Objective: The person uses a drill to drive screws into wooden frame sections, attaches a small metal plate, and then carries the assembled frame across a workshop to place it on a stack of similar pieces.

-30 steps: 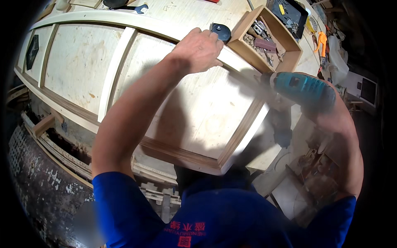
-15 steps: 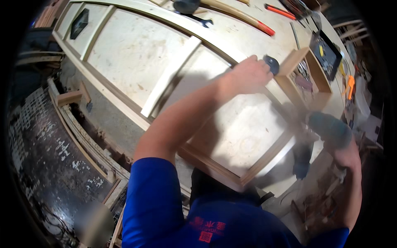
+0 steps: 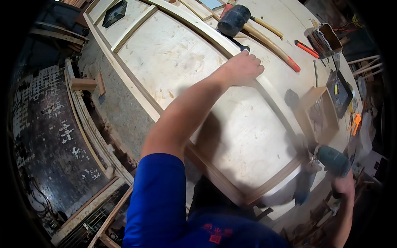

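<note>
A long, pale wooden frame with crosspieces lies on the light tabletop. My left hand is closed over its far rail, fingers curled, and my forearm hides part of the frame. At the right, my right hand grips the handle of a teal power drill, whose front end points left at the frame's right end corner. The drill's tip is blurred, so contact cannot be told. A second dark blue-grey tool, perhaps another drill, lies blurred just outside the near right end of the frame.
Beyond the far rail lie a black rubber mallet, a wooden handle with a red end and a red-orange tool. An open wooden box and a black tray stand right. A worn dark machine table is left.
The view has shifted, bringing the whole mallet into sight. My left hand has moved farther along the far rail, away from the round black object by the box. The drill stays near the right end corner.
</note>
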`<act>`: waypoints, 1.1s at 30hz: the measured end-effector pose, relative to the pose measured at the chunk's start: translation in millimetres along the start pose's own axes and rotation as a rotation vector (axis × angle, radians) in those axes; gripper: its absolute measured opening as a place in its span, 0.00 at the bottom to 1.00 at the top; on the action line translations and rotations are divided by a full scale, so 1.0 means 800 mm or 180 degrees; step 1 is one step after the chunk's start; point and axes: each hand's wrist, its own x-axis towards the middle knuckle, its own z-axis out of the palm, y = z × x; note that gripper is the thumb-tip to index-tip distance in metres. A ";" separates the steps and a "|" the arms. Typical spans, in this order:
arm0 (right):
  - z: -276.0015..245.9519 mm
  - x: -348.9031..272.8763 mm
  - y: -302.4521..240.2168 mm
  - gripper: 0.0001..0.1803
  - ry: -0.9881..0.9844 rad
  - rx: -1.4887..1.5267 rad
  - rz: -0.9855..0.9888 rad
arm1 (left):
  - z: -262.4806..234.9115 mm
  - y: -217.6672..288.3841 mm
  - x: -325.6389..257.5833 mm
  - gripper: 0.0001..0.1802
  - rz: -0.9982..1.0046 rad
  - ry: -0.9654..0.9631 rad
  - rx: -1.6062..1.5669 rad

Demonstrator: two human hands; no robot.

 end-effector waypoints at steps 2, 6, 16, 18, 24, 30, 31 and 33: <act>-0.005 0.001 -0.006 0.18 -0.0161 -0.0038 0.0138 | 0.002 0.000 0.003 0.24 0.0003 0.0065 -0.0102; -0.001 -0.003 0.019 0.24 0.0029 -0.0032 -0.0541 | 0.008 0.001 0.018 0.25 0.0189 0.0421 -0.0392; -0.004 -0.007 0.004 0.19 0.0166 0.0126 0.0138 | -0.001 -0.005 0.039 0.31 0.0380 0.0003 -0.0044; 0.000 -0.012 -0.005 0.20 0.0299 0.0121 0.0237 | 0.002 -0.006 0.040 0.32 0.0414 0.0032 -0.0064; 0.000 -0.008 -0.020 0.19 0.0104 0.0274 0.0557 | 0.001 -0.005 0.037 0.34 0.0350 -0.0040 -0.0104; -0.002 -0.006 -0.017 0.21 0.0042 0.0238 0.0521 | 0.003 -0.009 0.040 0.36 0.0356 -0.0091 -0.0068; -0.003 -0.006 -0.015 0.22 0.0010 0.0297 0.0467 | 0.000 -0.007 0.042 0.36 0.0311 -0.0197 -0.0020; -0.002 -0.006 -0.010 0.25 0.0068 0.0320 0.0335 | 0.000 -0.006 0.044 0.36 0.0274 -0.0248 0.0000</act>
